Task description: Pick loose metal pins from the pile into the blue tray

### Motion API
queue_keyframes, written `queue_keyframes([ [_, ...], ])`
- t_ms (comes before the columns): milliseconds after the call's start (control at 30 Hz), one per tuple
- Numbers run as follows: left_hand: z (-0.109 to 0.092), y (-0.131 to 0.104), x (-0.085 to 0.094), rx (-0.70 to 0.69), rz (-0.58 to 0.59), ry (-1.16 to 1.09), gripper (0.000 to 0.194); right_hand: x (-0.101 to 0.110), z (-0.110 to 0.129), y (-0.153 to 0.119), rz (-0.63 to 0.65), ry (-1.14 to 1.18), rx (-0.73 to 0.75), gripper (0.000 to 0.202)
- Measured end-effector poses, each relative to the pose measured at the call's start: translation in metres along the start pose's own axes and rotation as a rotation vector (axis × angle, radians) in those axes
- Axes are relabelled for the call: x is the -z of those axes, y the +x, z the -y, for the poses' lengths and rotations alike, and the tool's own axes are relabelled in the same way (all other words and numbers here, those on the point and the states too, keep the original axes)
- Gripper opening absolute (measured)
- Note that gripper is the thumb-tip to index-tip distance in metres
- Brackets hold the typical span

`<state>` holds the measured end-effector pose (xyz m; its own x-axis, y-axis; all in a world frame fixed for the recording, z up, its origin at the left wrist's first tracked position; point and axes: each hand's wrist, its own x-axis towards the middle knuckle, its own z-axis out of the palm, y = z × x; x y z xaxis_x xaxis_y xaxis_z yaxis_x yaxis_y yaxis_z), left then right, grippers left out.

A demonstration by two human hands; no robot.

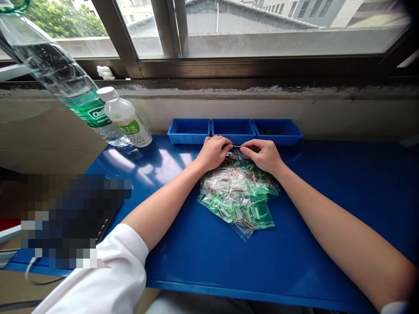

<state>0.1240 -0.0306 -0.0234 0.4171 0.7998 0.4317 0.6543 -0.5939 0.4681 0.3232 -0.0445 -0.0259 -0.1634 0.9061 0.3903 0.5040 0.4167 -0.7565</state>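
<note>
1. A thin, light-coloured rod (237, 146) spans the two hands, just beyond the far end of the pile of small plastic bags (232, 192) (its finer details are too small to tell).
2. The left hand (213, 153) pinches one end of it between thumb and fingers; the right hand (264, 156) pinches the other, both forearms angling in from either side of the pile.
3. The bags, clear and green-tinted, hold slim copper-coloured and pale pieces; dark loose pieces (230, 159) lie at the pile's far end.
4. Beyond the pile, three blue bins (233, 127) stand side by side on the blue bench (203, 261); the right one holds a few dark pieces.
</note>
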Motion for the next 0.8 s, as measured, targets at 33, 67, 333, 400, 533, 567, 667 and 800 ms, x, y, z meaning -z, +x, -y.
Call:
queue_keyframes([
  [33, 0.001, 0.000, 0.000, -0.014, 0.009, -0.010, 0.019, 0.000, 0.001, 0.000, 0.007, -0.004, 0.006, 0.024],
  [67, 0.001, 0.000, 0.000, -0.024, 0.016, -0.017, 0.019, 0.000, 0.002, 0.000, 0.010, -0.008, 0.008, 0.024],
  [333, 0.001, 0.000, 0.000, -0.025, 0.042, -0.001, 0.019, 0.003, 0.005, 0.000, -0.005, -0.039, 0.017, 0.023],
  [400, 0.002, 0.000, 0.000, -0.016, 0.042, 0.018, 0.018, 0.003, 0.002, 0.001, -0.061, -0.047, 0.011, 0.023],
  [533, 0.009, -0.003, 0.000, 0.017, 0.053, 0.059, 0.021, 0.007, -0.009, 0.005, -0.255, -0.061, -0.022, 0.021],
  [567, 0.010, -0.003, 0.000, 0.026, 0.067, 0.068, 0.022, 0.009, -0.013, 0.006, -0.310, -0.065, -0.041, 0.020],
  [667, 0.013, -0.005, 0.000, 0.060, 0.124, 0.101, 0.026, 0.017, -0.025, 0.009, -0.476, -0.103, -0.109, 0.019],
  [800, 0.013, -0.005, 0.000, 0.083, 0.174, 0.145, 0.029, 0.031, -0.041, 0.013, -0.635, -0.216, -0.193, 0.017],
])
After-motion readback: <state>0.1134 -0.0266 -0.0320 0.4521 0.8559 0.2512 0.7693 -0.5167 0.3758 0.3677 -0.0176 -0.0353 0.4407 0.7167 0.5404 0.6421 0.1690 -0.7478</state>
